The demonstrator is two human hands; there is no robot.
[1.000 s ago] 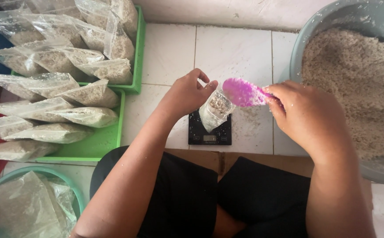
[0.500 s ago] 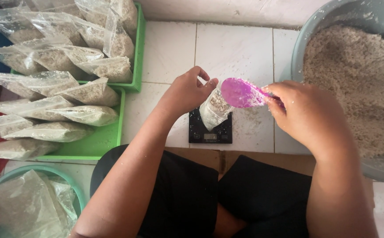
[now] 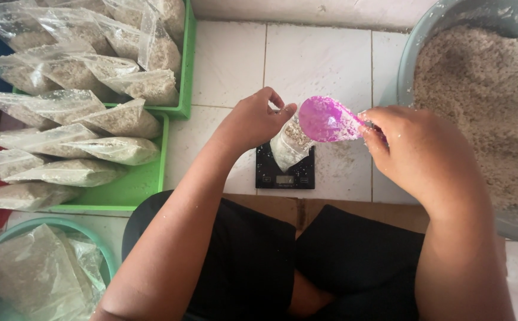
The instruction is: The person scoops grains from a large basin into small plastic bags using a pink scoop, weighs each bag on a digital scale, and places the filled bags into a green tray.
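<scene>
Grain is being tipped from a pink scoop (image 3: 327, 119), gripped by the right hand (image 3: 416, 151), into a small clear bag (image 3: 288, 142) standing on a black scale (image 3: 285, 169). The bag's mouth is pinched open by the left hand (image 3: 252, 120) so the grain is caught.

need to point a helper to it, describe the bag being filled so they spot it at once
On the white tile floor sits a small black scale. The clear bag stands on it, pinched open by the left hand, unlike the filled bags lying in green trays.

Bare tiles (image 3: 324, 59) between green tray (image 3: 183, 89) and grey basin (image 3: 416, 47)
</scene>
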